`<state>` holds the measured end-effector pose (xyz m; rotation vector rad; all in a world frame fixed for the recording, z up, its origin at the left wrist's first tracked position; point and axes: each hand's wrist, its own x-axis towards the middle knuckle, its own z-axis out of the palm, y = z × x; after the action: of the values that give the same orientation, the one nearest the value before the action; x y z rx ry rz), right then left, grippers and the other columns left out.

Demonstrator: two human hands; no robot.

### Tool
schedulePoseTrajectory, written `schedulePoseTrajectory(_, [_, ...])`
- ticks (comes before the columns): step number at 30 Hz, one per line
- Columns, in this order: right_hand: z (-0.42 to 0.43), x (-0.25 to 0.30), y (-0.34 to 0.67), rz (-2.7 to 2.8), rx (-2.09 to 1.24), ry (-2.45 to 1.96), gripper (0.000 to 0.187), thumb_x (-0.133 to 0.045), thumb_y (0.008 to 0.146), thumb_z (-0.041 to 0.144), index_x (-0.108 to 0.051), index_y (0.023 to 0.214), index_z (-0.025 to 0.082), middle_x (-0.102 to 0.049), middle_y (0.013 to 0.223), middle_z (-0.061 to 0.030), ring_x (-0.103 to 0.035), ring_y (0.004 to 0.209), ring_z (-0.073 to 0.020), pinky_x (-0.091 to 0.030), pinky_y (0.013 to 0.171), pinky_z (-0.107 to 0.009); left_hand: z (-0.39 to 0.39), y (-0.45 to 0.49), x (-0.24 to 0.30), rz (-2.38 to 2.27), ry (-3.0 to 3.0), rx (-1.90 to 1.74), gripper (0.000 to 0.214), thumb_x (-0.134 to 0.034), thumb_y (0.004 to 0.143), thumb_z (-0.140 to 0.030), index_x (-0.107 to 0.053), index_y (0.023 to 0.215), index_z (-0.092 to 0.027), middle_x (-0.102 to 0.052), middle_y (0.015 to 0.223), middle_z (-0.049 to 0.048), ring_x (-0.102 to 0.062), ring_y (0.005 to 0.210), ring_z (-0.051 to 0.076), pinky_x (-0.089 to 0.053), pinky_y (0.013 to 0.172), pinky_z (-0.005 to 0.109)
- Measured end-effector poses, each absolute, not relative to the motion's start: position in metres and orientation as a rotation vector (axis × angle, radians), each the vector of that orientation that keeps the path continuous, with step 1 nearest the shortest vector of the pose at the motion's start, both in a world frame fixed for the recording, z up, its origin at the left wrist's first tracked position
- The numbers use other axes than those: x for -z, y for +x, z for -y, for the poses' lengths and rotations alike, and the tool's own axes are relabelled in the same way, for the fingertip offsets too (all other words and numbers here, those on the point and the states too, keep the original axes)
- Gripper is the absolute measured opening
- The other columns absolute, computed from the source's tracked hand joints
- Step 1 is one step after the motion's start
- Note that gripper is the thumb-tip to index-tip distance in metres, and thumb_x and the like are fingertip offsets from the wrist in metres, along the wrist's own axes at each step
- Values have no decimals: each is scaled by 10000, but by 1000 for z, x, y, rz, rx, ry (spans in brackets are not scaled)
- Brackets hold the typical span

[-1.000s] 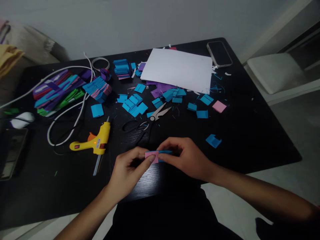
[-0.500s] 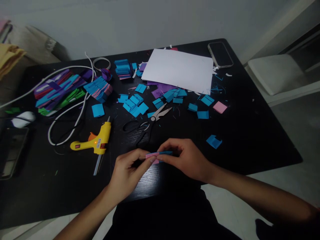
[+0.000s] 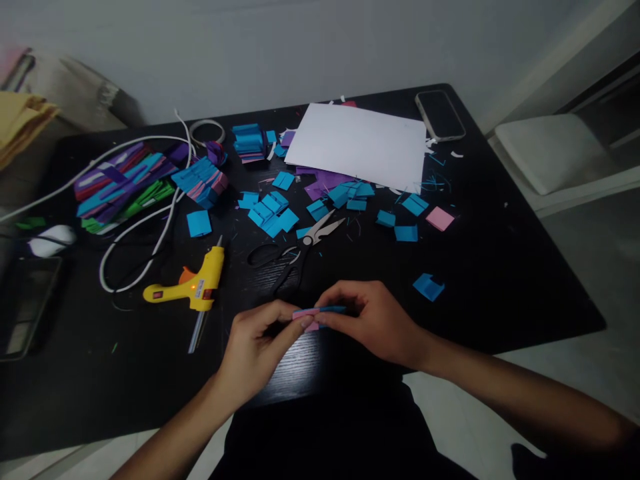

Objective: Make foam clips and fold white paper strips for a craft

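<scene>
Both hands meet near the table's front edge over a small folded piece of pink and blue paper (image 3: 313, 326). My left hand (image 3: 257, 343) pinches its pink end between thumb and fingers. From the other side, my right hand (image 3: 377, 320) grips the blue part, its thumb close to my left thumb. The fingertips hide much of the fold. Just beyond the hands lie scissors (image 3: 300, 250) with black handles, blades apart. To the left rests a yellow glue gun (image 3: 200, 283), a clear stick in its back. A blue folded paper (image 3: 429, 287) lies right of my right hand.
Several blue paper pieces (image 3: 273, 212) and a pink one (image 3: 440, 219) are scattered mid-table. Behind them are a white sheet (image 3: 357, 143) and a phone (image 3: 440, 115). At left lie bundled coloured strips (image 3: 123, 183), a white cable (image 3: 103, 267), a tape roll (image 3: 207, 122) and a mouse (image 3: 53, 240).
The whole view has shifted slightly, so the table things sit a little lower and further right. Both hands keep the same pinch on the folded paper.
</scene>
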<state>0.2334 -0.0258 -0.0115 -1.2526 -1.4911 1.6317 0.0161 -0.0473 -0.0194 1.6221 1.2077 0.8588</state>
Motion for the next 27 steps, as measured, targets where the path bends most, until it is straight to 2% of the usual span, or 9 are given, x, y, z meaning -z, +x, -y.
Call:
schedulePoseTrajectory(16, [26, 8, 234, 1507, -1648, -1276, 144, -815, 871, 336, -795, 949, 217, -808, 928, -13, -744, 892, -189, -557, 803, -306, 47, 18, 19, -1219, 1639, -843, 96, -694, 957, -239, -780, 921, -216, -795, 806, -15, -735, 704, 112, -556, 651, 180])
schedulePoseTrajectory(27, [26, 9, 232, 1516, -1659, -1275, 137, -824, 861, 320, -792, 938, 211, -806, 921, -7, -736, 884, -179, -542, 796, -293, 49, 15, 20, -1212, 1674, -855, 116, -686, 963, -214, -777, 892, -208, -800, 820, -9, -748, 725, 116, -565, 682, 183])
